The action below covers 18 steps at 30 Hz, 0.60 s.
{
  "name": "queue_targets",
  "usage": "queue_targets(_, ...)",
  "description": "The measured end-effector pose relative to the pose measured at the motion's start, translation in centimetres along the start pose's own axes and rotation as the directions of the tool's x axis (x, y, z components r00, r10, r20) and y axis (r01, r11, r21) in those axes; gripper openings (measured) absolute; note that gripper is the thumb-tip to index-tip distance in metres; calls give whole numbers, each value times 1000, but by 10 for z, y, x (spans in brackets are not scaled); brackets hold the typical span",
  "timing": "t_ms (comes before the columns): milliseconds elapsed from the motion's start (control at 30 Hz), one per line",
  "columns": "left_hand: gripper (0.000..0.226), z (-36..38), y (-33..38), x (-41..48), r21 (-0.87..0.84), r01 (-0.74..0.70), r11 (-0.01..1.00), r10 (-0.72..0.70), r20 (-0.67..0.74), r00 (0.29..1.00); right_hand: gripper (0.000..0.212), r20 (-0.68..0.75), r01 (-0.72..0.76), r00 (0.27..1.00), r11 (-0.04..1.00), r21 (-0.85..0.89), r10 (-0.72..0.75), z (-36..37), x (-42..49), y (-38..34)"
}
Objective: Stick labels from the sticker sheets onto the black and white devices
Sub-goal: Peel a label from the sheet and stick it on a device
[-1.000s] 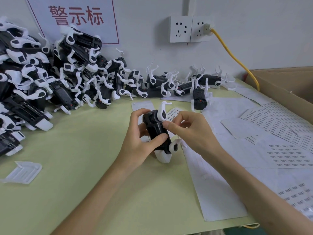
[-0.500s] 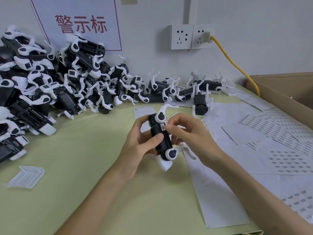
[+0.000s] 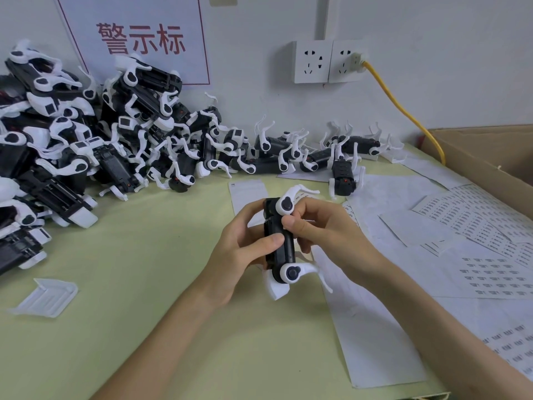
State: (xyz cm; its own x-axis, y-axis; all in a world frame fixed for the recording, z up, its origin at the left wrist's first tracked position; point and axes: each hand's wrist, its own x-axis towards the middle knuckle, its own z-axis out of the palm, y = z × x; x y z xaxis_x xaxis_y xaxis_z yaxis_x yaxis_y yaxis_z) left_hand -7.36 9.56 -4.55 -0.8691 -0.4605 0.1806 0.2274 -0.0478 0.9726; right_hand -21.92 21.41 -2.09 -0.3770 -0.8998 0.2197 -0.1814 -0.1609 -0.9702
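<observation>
Fingers of left hand [image 3: 239, 251] curled round device [image 3: 284, 256], right hand [image 3: 326, 232] pinching it, cardboard box [image 3: 476, 158] contents unseen

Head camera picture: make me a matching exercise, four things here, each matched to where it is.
Things:
1. yellow cable
2. cardboard box
3. white plastic tray
4. held device

Places:
A. lying alone at the left of the table
B. gripped by the left hand and the right hand
C. plugged into the wall socket
D. at the table's right edge

Pairs: 1-C; 2-D; 3-A; 4-B
</observation>
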Motion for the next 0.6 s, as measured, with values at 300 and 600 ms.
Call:
queue_targets(300,46,-1,2,0,35,14,999,-15,28,999,21,40,-9,999,1000,16,8,-1,0,2)
queue_targets(600,41,5,0,0,61,78,995,-75,-41,996,20,6,-16,1000,1000,-12,16,2,0,4)
